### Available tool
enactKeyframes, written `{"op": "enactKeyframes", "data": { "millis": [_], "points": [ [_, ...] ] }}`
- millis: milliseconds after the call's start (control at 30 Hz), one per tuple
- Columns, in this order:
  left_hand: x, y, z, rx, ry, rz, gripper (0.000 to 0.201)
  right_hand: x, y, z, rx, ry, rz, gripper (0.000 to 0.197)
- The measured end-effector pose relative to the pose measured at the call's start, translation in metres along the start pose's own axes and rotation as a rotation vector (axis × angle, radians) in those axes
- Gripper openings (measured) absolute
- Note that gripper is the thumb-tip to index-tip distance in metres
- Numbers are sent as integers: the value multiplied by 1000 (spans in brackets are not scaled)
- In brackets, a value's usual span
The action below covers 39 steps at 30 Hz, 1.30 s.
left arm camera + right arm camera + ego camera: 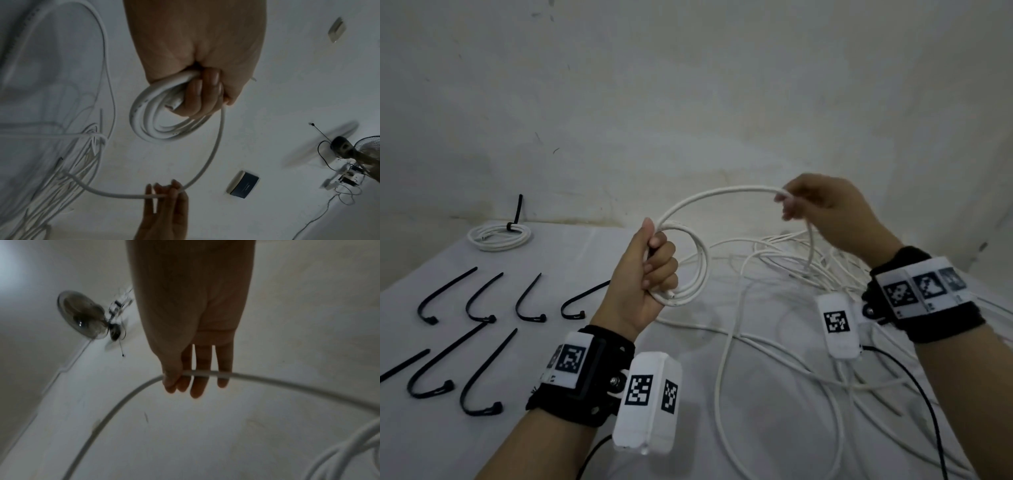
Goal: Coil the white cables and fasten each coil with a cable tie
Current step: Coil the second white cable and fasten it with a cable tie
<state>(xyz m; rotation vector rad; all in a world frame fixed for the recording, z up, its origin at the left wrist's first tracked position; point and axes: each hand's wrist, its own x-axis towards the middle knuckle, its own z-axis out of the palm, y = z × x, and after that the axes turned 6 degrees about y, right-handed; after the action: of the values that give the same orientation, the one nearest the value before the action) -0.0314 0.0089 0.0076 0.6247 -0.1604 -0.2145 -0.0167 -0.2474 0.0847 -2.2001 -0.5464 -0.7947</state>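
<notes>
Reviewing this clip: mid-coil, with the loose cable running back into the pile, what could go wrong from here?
1. The strand pinched by the right hand runs down into the tangled pile; pulling may snag or drag other cables.
2. The left hand grips several loops of the coil; adding more could let one spring loose.
3. The cable ties lie away from both occupied hands.

Right hand [191,340] pinches white cable [115,408] between thumb and fingers [198,386] | cable arcs both ways | fan [84,316] blurred behind

Dim, flat, soft light; both wrist views are murky and noisy, with blurred cables and bent edges.
</notes>
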Motion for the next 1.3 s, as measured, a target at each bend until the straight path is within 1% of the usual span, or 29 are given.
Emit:
{"op": "enactKeyframes", "data": {
  "millis": [67,100,133,200,300,400,467,533,567,633,733,800,833,900,1000,1067,1133,1200,1233,1300],
  "points": [
    [-1,1,1,2,-17,8,42,6,-9,-6,93,102,-48,12],
    [-1,2,2,-7,-26,16,41,5,-12,-6,82,110,-69,12],
    [-2,4,2,-22,-33,29,39,2,-13,-3,46,91,-84,13],
    [-2,9,0,-56,-34,65,39,-8,-12,7,-47,5,-95,16],
    [-1,16,-4,-109,-27,114,41,-24,-1,18,-183,-110,-119,27],
    [0,21,-7,-141,-23,152,46,-32,6,23,-163,-109,-149,38],
    [2,22,-9,-149,-16,157,50,-34,7,25,-173,-101,-161,38],
    [2,22,-10,-156,-7,160,52,-34,8,26,-248,-116,-197,35],
    [3,23,-11,-161,0,164,53,-35,7,27,-301,-140,-230,33],
    [3,24,-12,-162,23,180,51,-38,4,32,-387,-238,-292,35],
    [5,26,-14,-124,53,204,44,-48,-5,44,-452,-412,-368,45],
    [6,25,-14,-85,62,212,42,-54,-13,52,-495,-496,-396,53],
    [6,24,-14,-66,63,219,42,-56,-18,55,-513,-516,-426,57],
    [6,22,-12,-34,63,231,41,-60,-30,61,-529,-506,-512,62],
    [6,19,-11,20,65,243,41,-61,-43,66,-509,-457,-634,59],
    [5,17,-10,63,70,242,40,-63,-53,66,-527,-453,-673,54],
    [5,13,-8,131,62,243,39,-64,-64,65,-535,-472,-681,51],
    [4,7,-3,242,42,229,38,-62,-75,65,-477,-483,-675,47],
    [3,2,-1,315,30,218,38,-60,-80,65,-417,-478,-659,41],
    [0,-8,1,511,-13,209,48,-53,-86,66,-282,-416,-618,23]
  ]
}}
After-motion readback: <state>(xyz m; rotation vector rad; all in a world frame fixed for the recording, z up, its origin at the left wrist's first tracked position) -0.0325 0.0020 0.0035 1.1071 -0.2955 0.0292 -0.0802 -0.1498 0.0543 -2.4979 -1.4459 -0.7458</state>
